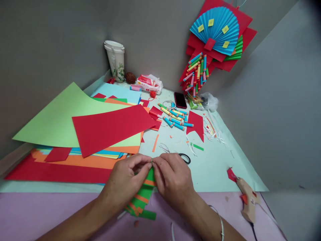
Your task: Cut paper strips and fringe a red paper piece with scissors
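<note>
Over the lilac tabletop (62, 211), a pleated green-and-orange paper (142, 194) hangs between the left hand (127, 177) and right hand (174, 175), both pinching its far tip. Beyond lie black-handled scissors (186, 158), rolled paper tubes (175, 121), a smartphone (180, 100).

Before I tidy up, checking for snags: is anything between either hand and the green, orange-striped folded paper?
Nothing visible: the left hand and right hand hold the green, orange-striped folded paper at its top.
</note>
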Motion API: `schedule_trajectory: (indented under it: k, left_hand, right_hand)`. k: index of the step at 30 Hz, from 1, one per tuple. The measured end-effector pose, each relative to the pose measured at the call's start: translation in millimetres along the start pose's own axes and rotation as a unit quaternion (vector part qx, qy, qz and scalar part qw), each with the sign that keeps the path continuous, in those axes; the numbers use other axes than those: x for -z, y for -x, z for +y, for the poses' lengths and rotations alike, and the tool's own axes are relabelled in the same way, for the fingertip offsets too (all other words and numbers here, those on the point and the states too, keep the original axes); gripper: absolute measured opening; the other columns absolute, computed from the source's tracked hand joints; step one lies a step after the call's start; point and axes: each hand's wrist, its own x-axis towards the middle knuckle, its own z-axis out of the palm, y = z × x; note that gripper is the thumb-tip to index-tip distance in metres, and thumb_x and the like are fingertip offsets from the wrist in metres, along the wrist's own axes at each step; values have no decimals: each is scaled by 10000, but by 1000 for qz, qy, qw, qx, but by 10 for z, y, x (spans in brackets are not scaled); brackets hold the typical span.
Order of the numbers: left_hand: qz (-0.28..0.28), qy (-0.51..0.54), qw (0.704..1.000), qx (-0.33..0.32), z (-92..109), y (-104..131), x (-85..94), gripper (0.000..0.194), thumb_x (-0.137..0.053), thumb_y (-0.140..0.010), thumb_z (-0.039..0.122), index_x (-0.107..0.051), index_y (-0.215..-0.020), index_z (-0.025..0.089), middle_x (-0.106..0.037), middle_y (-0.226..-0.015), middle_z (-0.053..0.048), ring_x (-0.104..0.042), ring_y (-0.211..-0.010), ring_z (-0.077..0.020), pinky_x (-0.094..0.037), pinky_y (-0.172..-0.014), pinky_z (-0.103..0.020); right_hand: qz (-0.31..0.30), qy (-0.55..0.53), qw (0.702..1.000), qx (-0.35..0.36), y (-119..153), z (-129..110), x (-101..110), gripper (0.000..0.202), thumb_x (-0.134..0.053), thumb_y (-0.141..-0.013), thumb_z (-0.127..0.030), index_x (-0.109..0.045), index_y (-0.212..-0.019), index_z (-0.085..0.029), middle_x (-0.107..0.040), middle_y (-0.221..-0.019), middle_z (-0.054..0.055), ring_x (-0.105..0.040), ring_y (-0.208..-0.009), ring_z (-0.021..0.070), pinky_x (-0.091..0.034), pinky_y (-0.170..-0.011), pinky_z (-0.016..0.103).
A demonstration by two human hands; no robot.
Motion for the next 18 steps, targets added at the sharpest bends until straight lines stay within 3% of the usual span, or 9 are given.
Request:
schedule_trajectory:
  k: [18]
  left_hand:
    - [11, -65, 995, -76, -72, -5, -24, 145, -608, -836, 263, -747, -877, 270, -761, -836, 14, -692, -797, -192, -496, -723, -250]
  right_hand:
    - [-4, -10, 1000, -25, 15, 14, -27, 156, -508, -927, -119, -651, -880, -160, -645, -756, 81, -587, -725, 214, -502, -677, 334]
